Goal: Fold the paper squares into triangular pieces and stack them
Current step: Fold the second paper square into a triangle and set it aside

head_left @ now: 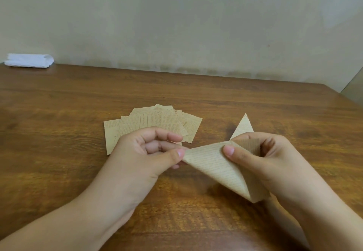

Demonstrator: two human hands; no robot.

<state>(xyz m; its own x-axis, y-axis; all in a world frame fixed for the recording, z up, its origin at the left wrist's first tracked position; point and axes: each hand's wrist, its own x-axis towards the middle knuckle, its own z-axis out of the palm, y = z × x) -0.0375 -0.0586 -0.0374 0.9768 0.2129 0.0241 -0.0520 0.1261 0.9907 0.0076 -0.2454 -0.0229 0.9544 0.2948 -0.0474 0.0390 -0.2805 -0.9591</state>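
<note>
A tan printed paper square (214, 167), bent over into a loose triangular fold, is held above the wooden table (59, 132) between both hands. My left hand (149, 152) pinches its left corner between thumb and fingers. My right hand (263, 156) pinches the upper corner, thumb on top. Behind my left hand a fanned pile of several flat paper squares (157, 121) lies on the table. A folded triangular piece (243, 127) lies flat behind my right hand, partly hidden by it.
A folded white cloth or paper bundle (29, 60) sits at the table's far left edge against the wall. The table's right corner (334, 91) ends near a doorway gap. A plain wall stands right behind the table.
</note>
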